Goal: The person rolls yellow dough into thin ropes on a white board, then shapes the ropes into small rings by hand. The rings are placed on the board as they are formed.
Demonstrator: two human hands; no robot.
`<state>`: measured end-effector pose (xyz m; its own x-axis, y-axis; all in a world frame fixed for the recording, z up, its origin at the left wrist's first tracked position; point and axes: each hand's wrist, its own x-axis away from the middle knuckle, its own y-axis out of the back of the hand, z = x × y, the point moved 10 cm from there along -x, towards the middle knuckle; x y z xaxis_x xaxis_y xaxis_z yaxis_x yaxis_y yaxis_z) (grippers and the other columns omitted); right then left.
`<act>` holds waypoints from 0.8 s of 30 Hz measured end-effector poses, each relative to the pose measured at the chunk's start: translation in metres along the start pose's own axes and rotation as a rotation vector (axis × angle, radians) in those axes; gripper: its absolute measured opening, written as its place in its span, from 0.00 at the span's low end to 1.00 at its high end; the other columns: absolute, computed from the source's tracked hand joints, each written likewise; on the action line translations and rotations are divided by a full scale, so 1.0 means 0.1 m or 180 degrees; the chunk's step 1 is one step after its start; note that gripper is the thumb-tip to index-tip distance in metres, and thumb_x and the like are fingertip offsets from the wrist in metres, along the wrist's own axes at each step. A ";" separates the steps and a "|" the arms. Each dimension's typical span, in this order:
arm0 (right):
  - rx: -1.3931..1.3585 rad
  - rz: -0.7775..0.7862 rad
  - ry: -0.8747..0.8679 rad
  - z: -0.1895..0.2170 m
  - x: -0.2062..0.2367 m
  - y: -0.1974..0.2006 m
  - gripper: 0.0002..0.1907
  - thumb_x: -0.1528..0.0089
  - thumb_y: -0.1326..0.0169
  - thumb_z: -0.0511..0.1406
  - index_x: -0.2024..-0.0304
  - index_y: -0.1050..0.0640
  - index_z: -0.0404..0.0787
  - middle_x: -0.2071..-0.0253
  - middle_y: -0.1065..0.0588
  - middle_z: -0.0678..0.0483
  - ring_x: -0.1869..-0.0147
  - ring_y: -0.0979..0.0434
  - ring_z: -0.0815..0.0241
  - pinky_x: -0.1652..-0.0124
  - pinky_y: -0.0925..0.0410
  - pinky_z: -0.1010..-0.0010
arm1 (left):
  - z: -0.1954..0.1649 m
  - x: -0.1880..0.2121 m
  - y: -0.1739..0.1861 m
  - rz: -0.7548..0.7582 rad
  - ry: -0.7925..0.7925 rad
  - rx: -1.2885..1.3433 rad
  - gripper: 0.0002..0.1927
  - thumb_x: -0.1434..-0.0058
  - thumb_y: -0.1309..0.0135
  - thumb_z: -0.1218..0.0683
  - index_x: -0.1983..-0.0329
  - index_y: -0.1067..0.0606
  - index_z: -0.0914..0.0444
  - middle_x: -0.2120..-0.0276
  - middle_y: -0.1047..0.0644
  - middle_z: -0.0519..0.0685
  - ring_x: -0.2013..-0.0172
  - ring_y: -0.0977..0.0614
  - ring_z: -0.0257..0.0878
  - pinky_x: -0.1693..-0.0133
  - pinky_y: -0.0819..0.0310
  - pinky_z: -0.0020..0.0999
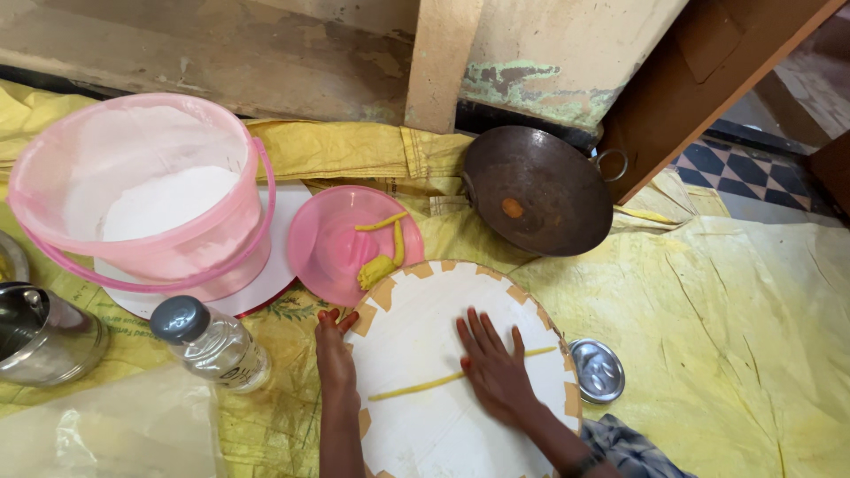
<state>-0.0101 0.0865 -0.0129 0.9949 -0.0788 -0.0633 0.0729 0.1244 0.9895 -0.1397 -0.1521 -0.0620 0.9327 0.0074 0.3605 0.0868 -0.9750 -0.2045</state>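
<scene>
I see a yellow sheet (726, 336) spread over the floor, carrying everything. On it lies my round white board (425, 319), with a pink bucket (142, 195) of white powder and a dark iron pan (536, 190) beyond it. A pink lid (332, 252) holds yellow dough pieces (376, 270). My right hand (496, 372) lies flat, fingers spread apart, pressing on the thin yellow dough strand (416, 387) across the board. My left hand (335, 354) rests open on the board's left edge. A plastic bottle (212, 345) stands just beside it.
</scene>
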 end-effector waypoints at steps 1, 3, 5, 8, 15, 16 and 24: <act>0.0047 -0.0111 0.0009 -0.02 -0.17 0.03 0.33 0.29 0.72 0.50 0.22 0.52 0.51 0.19 0.59 0.55 0.17 0.62 0.55 0.30 0.69 0.40 | 0.01 -0.01 -0.01 -0.0008 0.0001 -0.0016 0.40 0.34 0.70 0.28 0.31 0.37 0.60 0.41 0.22 0.51 0.40 0.30 0.43 0.35 0.47 0.43; 0.0133 -0.0325 0.0026 -0.05 -0.55 0.09 0.34 0.29 0.72 0.51 0.22 0.52 0.50 0.19 0.59 0.53 0.17 0.62 0.54 0.31 0.69 0.38 | 0.04 -0.03 -0.01 -0.0008 0.0033 0.0025 0.40 0.33 0.70 0.29 0.31 0.38 0.60 0.41 0.23 0.51 0.40 0.29 0.43 0.35 0.47 0.43; 0.0121 -0.0164 -0.0189 -0.14 -0.90 0.07 0.34 0.29 0.72 0.51 0.23 0.52 0.50 0.19 0.60 0.54 0.17 0.62 0.56 0.31 0.69 0.36 | 0.07 -0.04 0.01 -0.0023 0.0074 0.0047 0.40 0.33 0.70 0.29 0.30 0.38 0.60 0.41 0.23 0.51 0.40 0.29 0.42 0.35 0.47 0.43; -0.0069 -0.0006 -0.0448 -0.16 -1.27 0.14 0.33 0.28 0.73 0.52 0.23 0.52 0.51 0.19 0.61 0.55 0.17 0.64 0.56 0.31 0.70 0.34 | 0.10 -0.08 0.03 -0.0060 0.0144 0.0082 0.41 0.34 0.70 0.28 0.30 0.38 0.60 0.41 0.22 0.51 0.39 0.30 0.42 0.35 0.48 0.43; -0.0265 -0.0333 0.0198 0.86 -1.52 0.17 0.35 0.29 0.70 0.51 0.23 0.52 0.47 0.19 0.60 0.51 0.18 0.62 0.54 0.32 0.68 0.33 | 0.15 -0.13 0.04 0.0022 0.0135 0.0231 0.43 0.35 0.70 0.28 0.28 0.40 0.61 0.41 0.22 0.54 0.36 0.30 0.42 0.35 0.49 0.45; -0.0278 -0.0205 0.0241 0.99 -1.48 0.13 0.35 0.29 0.70 0.52 0.23 0.51 0.48 0.19 0.59 0.52 0.17 0.61 0.54 0.31 0.68 0.34 | 0.16 -0.13 0.03 0.0035 0.0142 0.0220 0.43 0.35 0.70 0.28 0.28 0.41 0.61 0.41 0.22 0.54 0.36 0.31 0.42 0.34 0.50 0.45; -0.0152 0.0034 0.0808 1.35 -0.44 0.01 0.36 0.30 0.65 0.50 0.23 0.50 0.42 0.20 0.56 0.47 0.18 0.59 0.50 0.32 0.64 0.36 | 0.12 -0.11 0.03 -0.0054 0.0116 0.0386 0.43 0.34 0.70 0.28 0.29 0.40 0.62 0.41 0.22 0.55 0.35 0.32 0.41 0.33 0.52 0.42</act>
<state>-0.0638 -0.0436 0.0081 0.9809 0.1729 -0.0895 0.0596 0.1709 0.9835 -0.1452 -0.1523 -0.0769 0.9176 0.0136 0.3973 0.1464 -0.9408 -0.3059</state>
